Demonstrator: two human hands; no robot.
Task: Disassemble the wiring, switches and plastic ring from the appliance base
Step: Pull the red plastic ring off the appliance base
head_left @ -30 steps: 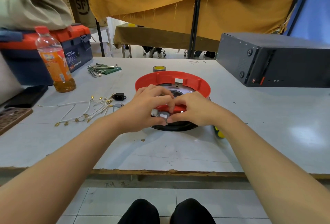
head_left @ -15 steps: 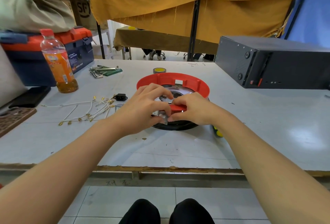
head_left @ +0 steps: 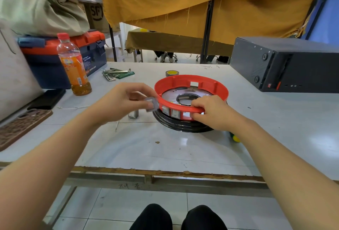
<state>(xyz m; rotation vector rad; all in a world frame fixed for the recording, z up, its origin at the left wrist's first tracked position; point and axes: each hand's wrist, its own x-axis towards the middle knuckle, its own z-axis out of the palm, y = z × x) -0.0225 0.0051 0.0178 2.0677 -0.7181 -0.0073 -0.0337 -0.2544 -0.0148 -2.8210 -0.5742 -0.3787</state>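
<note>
The red plastic ring (head_left: 190,81) sits on the black round appliance base (head_left: 183,126) at the table's middle, with a metal plate (head_left: 170,95) showing inside. My left hand (head_left: 124,101) holds a small grey switch (head_left: 152,104) just left of the ring, clear of it. My right hand (head_left: 212,110) grips the ring's near rim. Two more grey switches (head_left: 171,112) remain in the ring's front wall. Another small switch part (head_left: 133,115) lies on the table under my left hand. A white wire (head_left: 73,108) shows partly behind my left wrist.
An orange drink bottle (head_left: 74,66) and a blue-and-orange toolbox (head_left: 88,50) stand at the left. Hex keys (head_left: 113,74) and a tape roll (head_left: 172,73) lie behind the ring. A black case (head_left: 286,64) is at the right, a phone (head_left: 47,98) at the left, a yellow-tipped tool (head_left: 235,138) under my right forearm.
My left hand has pulled a grey switch out of the ring's front and moved it left. My right hand stays on the near rim. The camera has tilted, shifting the scene.
</note>
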